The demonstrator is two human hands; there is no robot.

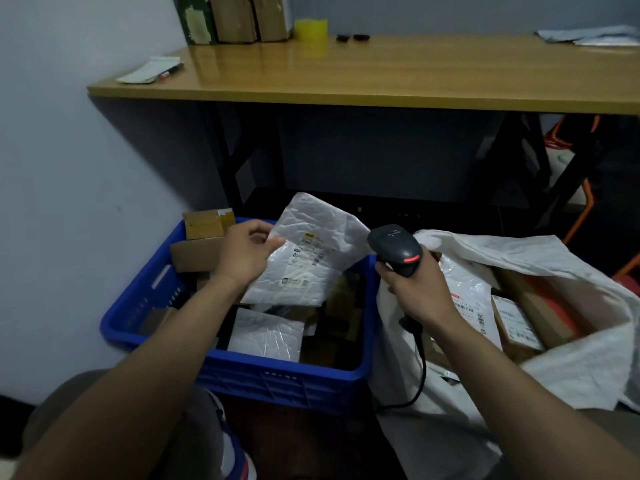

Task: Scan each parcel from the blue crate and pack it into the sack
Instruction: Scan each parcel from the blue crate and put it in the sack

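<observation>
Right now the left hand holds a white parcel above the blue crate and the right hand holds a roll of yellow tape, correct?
Not quite. In the head view the right hand grips a black barcode scanner, not tape; the yellow tape roll stands on the wooden table. The left hand does hold the white parcel above the blue crate.

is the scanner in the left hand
No, the right hand grips the scanner, while the left hand holds a white parcel above the blue crate.
</observation>
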